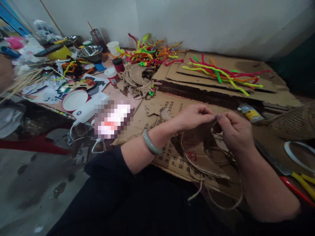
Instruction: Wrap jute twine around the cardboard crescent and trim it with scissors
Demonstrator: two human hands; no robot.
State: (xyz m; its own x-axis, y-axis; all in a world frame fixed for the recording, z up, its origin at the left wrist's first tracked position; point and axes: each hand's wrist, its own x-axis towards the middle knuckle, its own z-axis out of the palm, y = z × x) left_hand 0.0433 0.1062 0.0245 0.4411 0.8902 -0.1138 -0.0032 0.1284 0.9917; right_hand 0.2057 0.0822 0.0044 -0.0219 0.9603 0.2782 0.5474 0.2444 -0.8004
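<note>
Twine-edged cardboard (197, 149) sits below left hand (193, 116) and right hand (235, 129), fingertips pinched; grip unclear.

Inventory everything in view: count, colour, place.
Twine-edged cardboard: one, brown, below hands
Printed cardboard: one, brown, beneath that
Stacked cardboard: several, brown, back right
Pipe cleaners: many, multicoloured, back
Twine coil: one, tan, back centre
Twine spool: one, tan, far right
Bottle: one, yellow-labelled, right
Ring: one, white, right
Metal bowl: at least one, silver, back left
Sticks: many, pale, far left
Oblong device: one, white, left
Other clutter: uncountable, mixed, left
Bangle: one, pale green, left wrist
Left hand, right hand: one each, bare, centre right
</note>
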